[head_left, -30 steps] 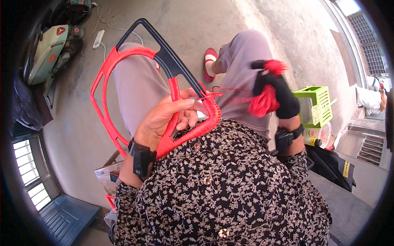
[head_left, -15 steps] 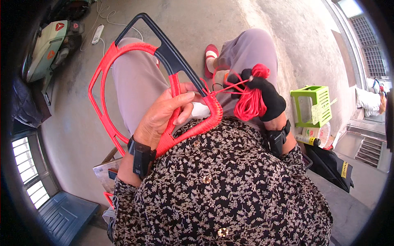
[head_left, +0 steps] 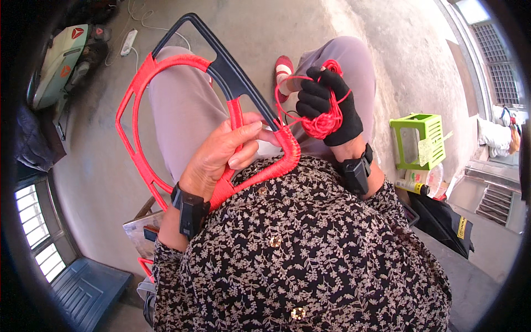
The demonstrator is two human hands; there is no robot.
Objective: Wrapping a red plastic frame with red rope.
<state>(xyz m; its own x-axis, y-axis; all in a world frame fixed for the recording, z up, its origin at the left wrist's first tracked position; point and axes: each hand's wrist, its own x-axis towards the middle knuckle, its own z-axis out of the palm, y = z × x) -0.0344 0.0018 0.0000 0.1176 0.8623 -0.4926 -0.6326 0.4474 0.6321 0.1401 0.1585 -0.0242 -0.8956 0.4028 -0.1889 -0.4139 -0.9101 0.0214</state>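
Note:
A rounded black frame (head_left: 289, 154), mostly wrapped in tight red cord, lies over my lap. Its top corner and right-hand bar show bare black. My bare left hand (head_left: 221, 148) is closed around an inner red-wrapped bar, near the end of the winding. To the right, my right hand (head_left: 342, 119), in a black glove with bare fingertips, is closed around a bundle of red cord (head_left: 321, 126). A slack strand loops from that bundle to the frame, where the red winding meets the bare bar. Part of the bundle is hidden behind the gloved fingers.
A green plastic stool (head_left: 420, 143) stands on the floor to the right, with a black bag (head_left: 442, 221) nearer me. A white power strip (head_left: 129, 42) and cable lie at the far left, near a pale green scooter (head_left: 60, 66). A blue panel (head_left: 88, 290) is low left.
My right hand has turned and shifted a little left with the cord bundle. The strand, pulled straight before, now hangs in loose loops. My left hand keeps its hold on the frame.

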